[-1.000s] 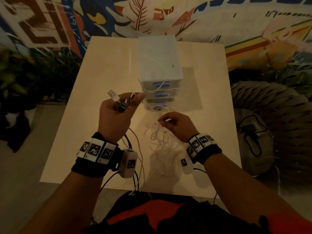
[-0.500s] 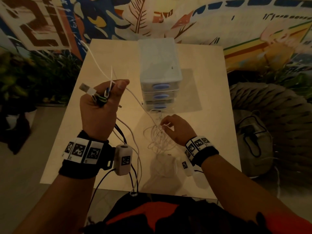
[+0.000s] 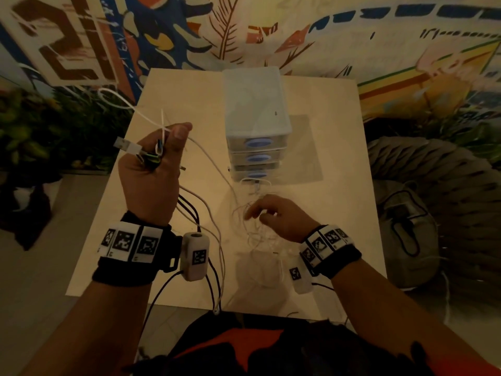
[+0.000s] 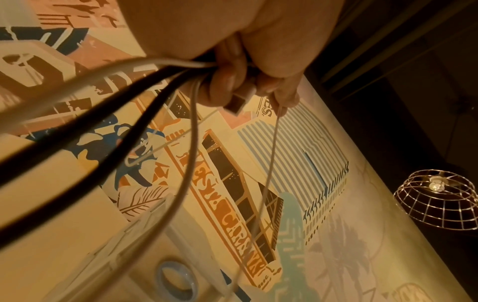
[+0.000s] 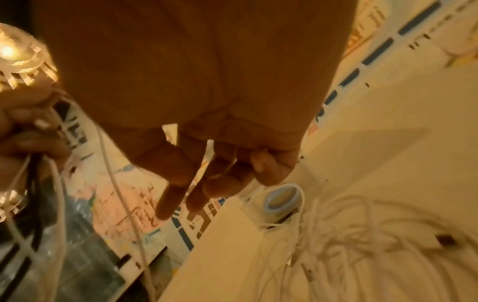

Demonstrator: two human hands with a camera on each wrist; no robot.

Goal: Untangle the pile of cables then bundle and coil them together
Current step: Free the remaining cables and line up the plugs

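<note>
Your left hand [image 3: 151, 172] grips the gathered cable ends [image 3: 147, 156] above the table's [image 3: 122, 240] left edge. Your right hand [image 3: 279, 218], fingers loosely spread and holding nothing, hovers over the white tangle [image 5: 349, 235] just near the drawer unit [image 3: 256, 126]; only the right wrist view shows that pile clearly.

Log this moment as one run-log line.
left hand: grips cable ends, raised | right hand: open over white tangle | table | stage: untangling
</note>
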